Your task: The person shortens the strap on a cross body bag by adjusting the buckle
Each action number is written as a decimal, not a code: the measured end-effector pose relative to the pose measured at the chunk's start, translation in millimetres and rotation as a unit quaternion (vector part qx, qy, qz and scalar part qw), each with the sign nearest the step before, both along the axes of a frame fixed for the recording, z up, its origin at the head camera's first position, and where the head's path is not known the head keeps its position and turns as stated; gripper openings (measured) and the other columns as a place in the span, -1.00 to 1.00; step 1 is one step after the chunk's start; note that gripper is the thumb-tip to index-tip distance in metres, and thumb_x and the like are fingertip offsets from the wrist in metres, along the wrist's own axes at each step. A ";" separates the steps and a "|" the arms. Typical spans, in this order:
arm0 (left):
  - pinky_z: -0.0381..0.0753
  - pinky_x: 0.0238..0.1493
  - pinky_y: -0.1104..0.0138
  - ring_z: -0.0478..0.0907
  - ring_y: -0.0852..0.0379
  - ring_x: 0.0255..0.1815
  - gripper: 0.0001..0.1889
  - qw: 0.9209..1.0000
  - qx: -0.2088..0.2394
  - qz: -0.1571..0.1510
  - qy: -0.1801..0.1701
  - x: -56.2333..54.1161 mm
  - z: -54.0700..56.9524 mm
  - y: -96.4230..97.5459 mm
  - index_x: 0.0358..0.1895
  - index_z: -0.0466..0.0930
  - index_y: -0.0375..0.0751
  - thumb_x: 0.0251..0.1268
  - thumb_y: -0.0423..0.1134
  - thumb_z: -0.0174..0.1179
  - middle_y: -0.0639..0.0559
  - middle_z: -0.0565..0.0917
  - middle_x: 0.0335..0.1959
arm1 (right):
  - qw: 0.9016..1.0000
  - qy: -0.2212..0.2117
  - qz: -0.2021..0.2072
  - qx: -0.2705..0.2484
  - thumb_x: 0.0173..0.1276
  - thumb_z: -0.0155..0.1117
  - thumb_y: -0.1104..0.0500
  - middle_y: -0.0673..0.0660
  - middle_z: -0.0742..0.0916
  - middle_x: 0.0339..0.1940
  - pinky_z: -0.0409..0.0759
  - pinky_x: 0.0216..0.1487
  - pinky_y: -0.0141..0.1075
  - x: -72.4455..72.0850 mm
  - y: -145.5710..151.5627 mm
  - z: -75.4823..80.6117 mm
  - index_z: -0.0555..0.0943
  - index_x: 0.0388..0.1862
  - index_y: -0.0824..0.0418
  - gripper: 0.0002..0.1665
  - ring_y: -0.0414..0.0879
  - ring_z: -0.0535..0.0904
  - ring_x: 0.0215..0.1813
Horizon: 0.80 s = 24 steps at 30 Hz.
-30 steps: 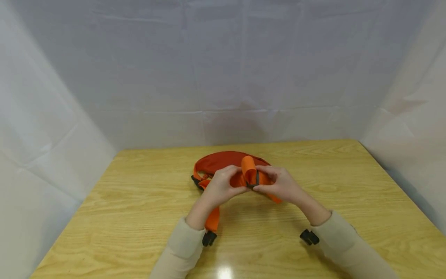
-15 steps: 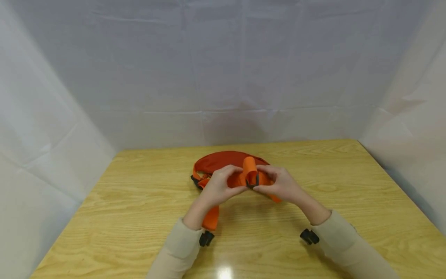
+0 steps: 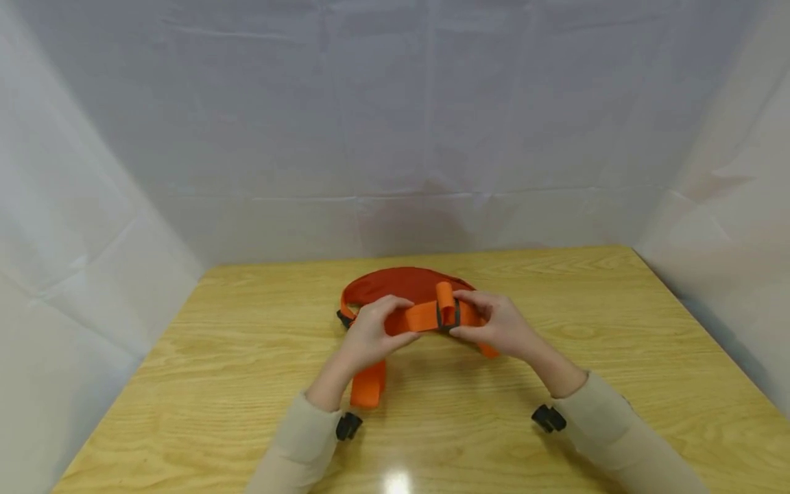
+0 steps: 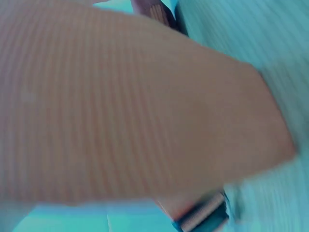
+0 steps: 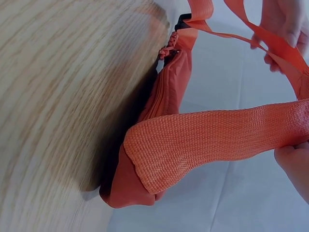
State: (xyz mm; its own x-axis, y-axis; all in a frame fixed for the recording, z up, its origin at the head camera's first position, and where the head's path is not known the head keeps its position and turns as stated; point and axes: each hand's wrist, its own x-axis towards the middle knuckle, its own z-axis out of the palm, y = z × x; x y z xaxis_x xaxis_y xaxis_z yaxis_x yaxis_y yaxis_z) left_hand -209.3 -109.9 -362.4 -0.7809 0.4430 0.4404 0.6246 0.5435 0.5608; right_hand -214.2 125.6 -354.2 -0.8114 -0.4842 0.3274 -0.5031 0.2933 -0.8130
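Note:
A red-orange waist bag (image 3: 401,283) lies near the back of the table, its zip side showing in the right wrist view. My left hand (image 3: 370,331) pinches the orange webbing strap (image 3: 422,317) between thumb and fingers. At the other side my right hand (image 3: 496,324) holds the strap beside a black slider (image 3: 455,314), thumb below and fingers above. Between the hands, a short strap loop (image 3: 444,293) stands up out of the slider. In the left wrist view, a blurred, close part of my hand (image 4: 145,106) hides most of the work.
A loose strap length (image 3: 369,385) hangs under my left wrist, with a black buckle half (image 3: 349,426) by the left sleeve. Another black buckle half (image 3: 548,418) lies by the right sleeve. The wooden table (image 3: 247,357) is enclosed by white sheeting (image 3: 308,137).
My left hand has slid left, away from the slider, exposing more strap. The upright loop sits slightly lower, and the left buckle half has shifted left. My right hand stays nearly still.

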 end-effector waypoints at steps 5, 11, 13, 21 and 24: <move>0.45 -0.10 0.27 0.47 0.13 -0.14 -0.59 1.000 -0.019 0.020 -0.013 4.7 0.2 -9.5 -0.07 0.50 -0.27 -0.03 -0.23 0.33 -0.01 0.54 -0.13 | 1.000 -0.001 0.004 -0.002 0.08 0.32 0.29 0.32 0.55 -0.07 0.52 -0.30 -0.33 0.1 0.9 1.2 0.38 0.11 0.47 -0.40 -0.07 0.54 -0.25; 0.44 -0.09 0.23 0.46 0.08 -0.11 -0.59 0.999 -0.033 0.023 -0.007 10.0 1.0 -20.0 -0.05 0.49 -0.29 -0.02 -0.25 0.32 -0.03 0.54 -0.12 | 1.000 -0.006 0.006 -0.002 0.08 0.32 0.28 0.33 0.54 -0.03 0.53 -0.27 -0.34 1.0 1.2 2.0 0.38 0.12 0.45 -0.38 -0.06 0.55 -0.21; 0.44 -0.08 0.23 0.46 0.08 -0.10 -0.58 0.999 -0.038 0.024 -0.006 11.5 0.6 -24.1 -0.05 0.49 -0.30 -0.02 -0.25 0.32 -0.03 0.53 -0.12 | 1.000 -0.013 0.007 -0.003 0.09 0.32 0.28 0.34 0.53 -0.01 0.53 -0.26 -0.34 1.4 1.3 1.7 0.37 0.13 0.45 -0.38 -0.05 0.55 -0.20; 0.46 -0.13 0.24 0.46 0.10 -0.14 -0.59 0.999 -0.042 0.027 -0.005 15.4 -0.8 -38.4 -0.04 0.49 -0.30 -0.01 -0.27 0.31 -0.02 0.52 -0.14 | 1.000 -0.011 0.005 -0.006 0.06 0.34 0.30 0.33 0.54 -0.03 0.54 -0.29 -0.32 2.6 1.1 2.6 0.39 0.13 0.42 -0.38 -0.05 0.55 -0.23; 0.47 -0.18 0.25 0.46 0.12 -0.19 -0.61 0.999 -0.042 0.026 -0.004 16.8 -2.0 -42.4 -0.06 0.49 -0.30 -0.01 -0.30 0.30 -0.01 0.53 -0.18 | 1.000 -0.007 0.003 0.000 0.06 0.34 0.28 0.30 0.54 -0.04 0.54 -0.29 -0.32 3.3 1.0 2.6 0.40 0.13 0.40 -0.37 -0.08 0.55 -0.24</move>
State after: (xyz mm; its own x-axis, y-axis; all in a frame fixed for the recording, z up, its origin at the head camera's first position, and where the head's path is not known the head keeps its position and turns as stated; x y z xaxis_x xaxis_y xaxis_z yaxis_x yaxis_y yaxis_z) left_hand -192.5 -152.3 -364.3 -0.8071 0.4374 0.3965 0.5900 0.6206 0.5165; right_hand -210.9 126.6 -351.6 -0.8128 -0.4896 0.3156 -0.4929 0.2893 -0.8206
